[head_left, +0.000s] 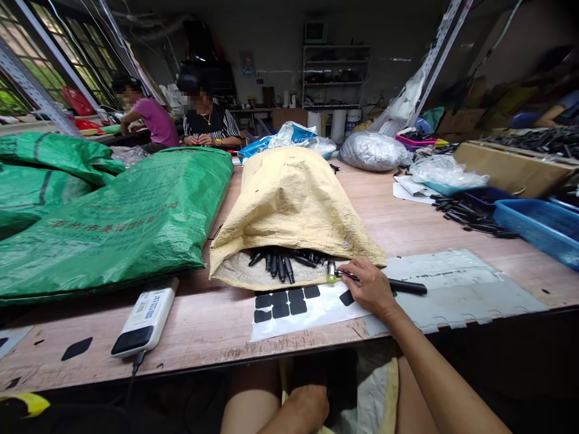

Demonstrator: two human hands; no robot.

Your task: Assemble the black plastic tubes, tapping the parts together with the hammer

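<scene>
My right hand [368, 284] is closed around a small hammer [409, 287] with a black grip, metal head and yellowish face. The hammer head rests by the mouth of a beige woven sack [294, 199]. Inside that opening lie several black pen-like parts [281, 268]. Under the sack's front edge is a white sheet with black rounded squares [280, 301]. Below the table edge, my left hand [308, 405] reaches into an open pale sack [380, 386] between my legs. Its fingers are hidden in the dark there.
A large green woven sack [113, 217] covers the table's left side, with a white power bank [147, 319] before it. At right are a grey mat [452, 283], black parts [474, 217] and a blue tray [538, 220]. Two people [210, 123] sit across the table.
</scene>
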